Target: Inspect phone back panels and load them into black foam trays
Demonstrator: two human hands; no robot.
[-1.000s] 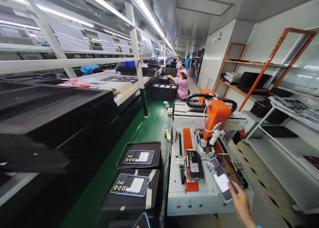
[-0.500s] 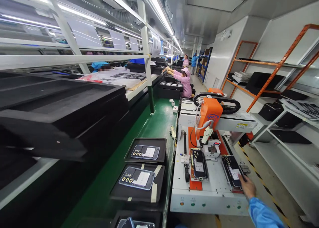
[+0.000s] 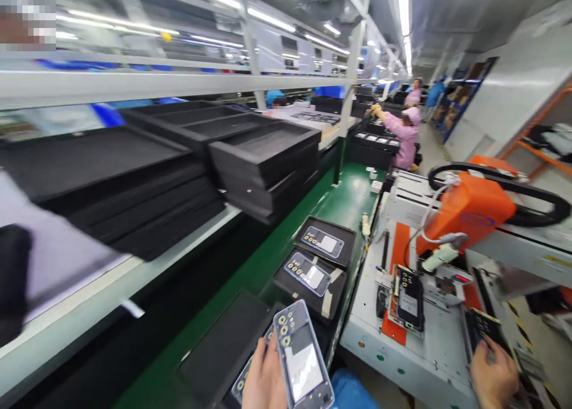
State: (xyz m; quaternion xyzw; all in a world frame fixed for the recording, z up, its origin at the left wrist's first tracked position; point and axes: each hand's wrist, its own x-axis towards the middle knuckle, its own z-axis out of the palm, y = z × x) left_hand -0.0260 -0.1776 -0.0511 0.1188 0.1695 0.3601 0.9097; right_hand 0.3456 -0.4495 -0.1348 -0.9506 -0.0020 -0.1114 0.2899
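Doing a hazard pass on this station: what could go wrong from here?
1. Drop: the left hand grips a pale-edged phone back along one side, as far as shows, so it might slip.
2. Scuff: another phone back lies behind that hand in view; the two might knock together, though the gap is unclear.
3. Pinch: the right hand is at a dark panel near the orange machine head; unexpected head motion could catch it.

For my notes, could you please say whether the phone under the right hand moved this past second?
Yes: the phone under the right hand moved right, away from the left orange strip.
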